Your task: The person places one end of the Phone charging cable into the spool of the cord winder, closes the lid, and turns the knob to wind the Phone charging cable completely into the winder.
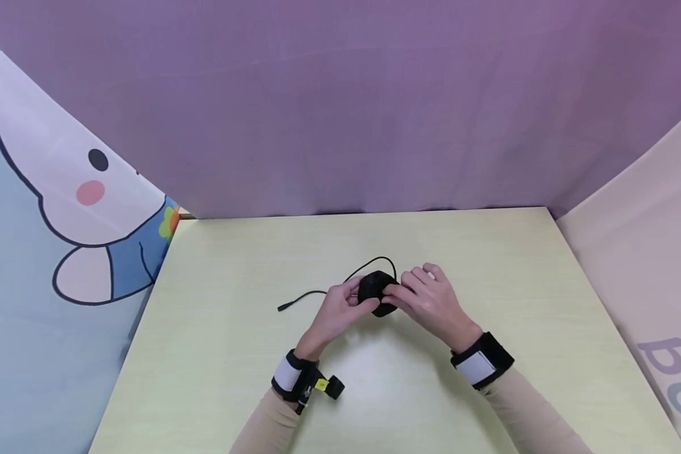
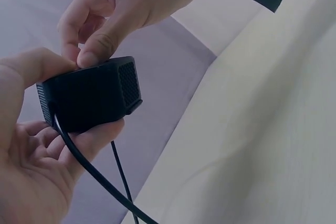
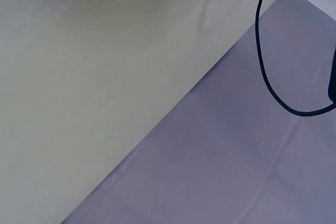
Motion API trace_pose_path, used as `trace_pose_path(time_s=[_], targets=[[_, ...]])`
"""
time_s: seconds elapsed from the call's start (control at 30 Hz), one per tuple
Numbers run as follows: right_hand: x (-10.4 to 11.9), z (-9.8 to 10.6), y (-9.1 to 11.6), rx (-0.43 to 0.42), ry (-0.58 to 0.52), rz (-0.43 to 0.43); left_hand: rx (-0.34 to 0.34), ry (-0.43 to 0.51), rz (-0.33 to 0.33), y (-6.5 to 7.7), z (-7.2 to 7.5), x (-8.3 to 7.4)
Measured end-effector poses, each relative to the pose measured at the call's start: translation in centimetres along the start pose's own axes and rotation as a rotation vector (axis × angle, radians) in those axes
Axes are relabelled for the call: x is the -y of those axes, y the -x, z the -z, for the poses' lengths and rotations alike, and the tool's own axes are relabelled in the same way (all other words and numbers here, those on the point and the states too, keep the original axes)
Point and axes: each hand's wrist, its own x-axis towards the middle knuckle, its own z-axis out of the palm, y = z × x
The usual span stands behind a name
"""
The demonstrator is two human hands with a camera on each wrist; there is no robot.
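A small black boxy device (image 1: 375, 287) with ribbed or mesh-like side panels is held up above the table. My left hand (image 1: 340, 309) grips it from the left, thumb on one face and fingers beneath, as the left wrist view shows. My right hand (image 1: 429, 302) has its thumb and forefinger together at the device's upper face in the left wrist view, the other fingers curled. What exactly they pinch there I cannot tell. A thin black cable (image 2: 94, 170) leaves the device's side and loops behind it. The cable's small plug (image 1: 284, 307) lies out to the left.
The pale wooden table (image 1: 215, 353) reaches back to a purple cloth wall (image 1: 340, 126). A cartoon-printed panel (image 1: 85, 208) stands at the left, a pale lettered panel (image 1: 635, 252) at the right. Each wrist wears a black strap; a small camera (image 1: 334, 387) sits on the left one.
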Motion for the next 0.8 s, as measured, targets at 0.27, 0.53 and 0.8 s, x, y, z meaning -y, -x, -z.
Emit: trace_pose_path(time_s=[0.27,0.53,0.8], targets=[[0.9,-0.4,0.3,-0.064,0.028,-0.052,-0.005,0.025,0.003,0.0,0.1,0.0],[2.2,-0.9,0.2,-0.107,0.052,-0.132,-0.033,0.021,-0.018,0.1,0.0,-0.2],[3.3,-1.3,-0.1,-0.120,0.056,-0.235,-0.071,0.039,-0.026,0.0,-0.2,0.2]])
